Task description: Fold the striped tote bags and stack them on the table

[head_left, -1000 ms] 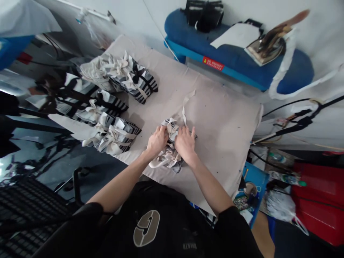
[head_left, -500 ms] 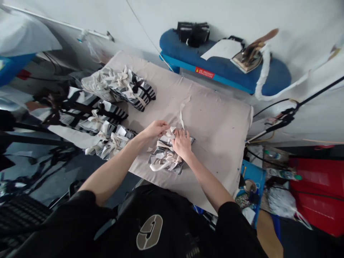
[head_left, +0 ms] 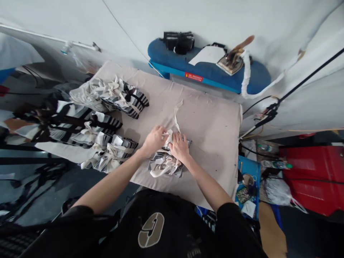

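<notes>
A bundle of black-and-white striped fabric with cream straps (head_left: pixel 164 164) lies on the beige cloth-covered table (head_left: pixel 212 143), close to its near edge. My right hand (head_left: pixel 179 147) rests flat on the bundle's upper part, fingers apart. Just left of it, my left hand (head_left: pixel 154 141) curls in at the bundle's top edge, its fingertips pinching a cream strap (head_left: pixel 168 138). A loose end of that strap (head_left: pixel 176 116) runs up across the cloth, away from me. My hands hide part of the bundle.
Several tied stacks of striped fabric (head_left: pixel 107 154) lie along the table's left side. Behind the table stands a blue ironing board (head_left: pixel 255 75) with a clothes iron (head_left: pixel 230 61). To the right are a blue tray (head_left: pixel 248 168), a red container (head_left: pixel 309 172) and black cables.
My left hand has moved in from the bundle's left side and curled at its top edge. My right hand has shifted slightly up the bundle. The whole view has drifted as my head moved.
</notes>
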Tool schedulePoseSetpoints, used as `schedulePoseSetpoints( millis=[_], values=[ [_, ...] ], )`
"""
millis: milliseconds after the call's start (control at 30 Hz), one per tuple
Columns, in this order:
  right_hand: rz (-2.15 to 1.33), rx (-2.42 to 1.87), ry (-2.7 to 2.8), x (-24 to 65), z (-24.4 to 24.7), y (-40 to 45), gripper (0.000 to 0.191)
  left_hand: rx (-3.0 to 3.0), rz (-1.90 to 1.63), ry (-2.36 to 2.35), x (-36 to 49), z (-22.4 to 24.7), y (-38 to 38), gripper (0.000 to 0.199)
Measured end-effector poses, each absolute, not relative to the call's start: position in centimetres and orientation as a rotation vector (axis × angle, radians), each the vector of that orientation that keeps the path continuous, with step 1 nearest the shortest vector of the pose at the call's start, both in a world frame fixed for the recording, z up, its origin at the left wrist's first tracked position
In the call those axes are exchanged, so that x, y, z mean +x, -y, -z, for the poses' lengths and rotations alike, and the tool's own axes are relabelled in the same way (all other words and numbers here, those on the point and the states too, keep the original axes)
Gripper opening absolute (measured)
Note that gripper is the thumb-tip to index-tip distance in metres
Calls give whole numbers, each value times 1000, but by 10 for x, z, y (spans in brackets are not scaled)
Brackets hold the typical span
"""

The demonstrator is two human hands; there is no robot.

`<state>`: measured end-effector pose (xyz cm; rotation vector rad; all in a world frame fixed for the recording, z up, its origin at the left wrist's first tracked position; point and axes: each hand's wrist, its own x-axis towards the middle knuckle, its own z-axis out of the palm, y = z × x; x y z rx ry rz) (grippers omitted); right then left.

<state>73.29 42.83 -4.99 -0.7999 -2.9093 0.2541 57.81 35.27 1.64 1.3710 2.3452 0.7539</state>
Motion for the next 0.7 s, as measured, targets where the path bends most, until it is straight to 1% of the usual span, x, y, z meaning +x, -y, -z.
schedulePoseSetpoints(
  millis=[67, 133, 200, 267, 367, 433, 500, 600, 667, 700],
  values=[
    [-251, -812, 2909, 732, 50, -428, 60, 1523, -474, -2334, 594, -9, -353, 13],
    [-255, -826, 2906, 732, 50, -427, 58, 1542, -370, -2315, 601, -2, -354, 11],
    [-269, -842, 2901, 731, 49, -426, 58, 1479, -451, -2240, 598, 1, -355, 13],
    [-284, -854, 2896, 731, 49, -426, 59, 1324, -648, -2071, 587, 2, -353, 15],
    [-288, -848, 2898, 732, 49, -427, 61, 1031, -1002, -1857, 562, -1, -343, 27],
    [-284, -841, 2903, 733, 50, -427, 61, 912, -1161, -1839, 544, -3, -332, 37],
    [-277, -842, 2903, 732, 51, -427, 60, 880, -1153, -1853, 528, -4, -318, 44],
    [-268, -833, 2903, 732, 52, -427, 61, 886, -977, -1891, 507, -2, -300, 51],
    [-267, -829, 2903, 731, 51, -426, 62, 915, -867, -1988, 499, -3, -294, 48],
    [-268, -830, 2904, 731, 51, -426, 62, 930, -827, -2071, 497, -5, -293, 42]
  ],
)
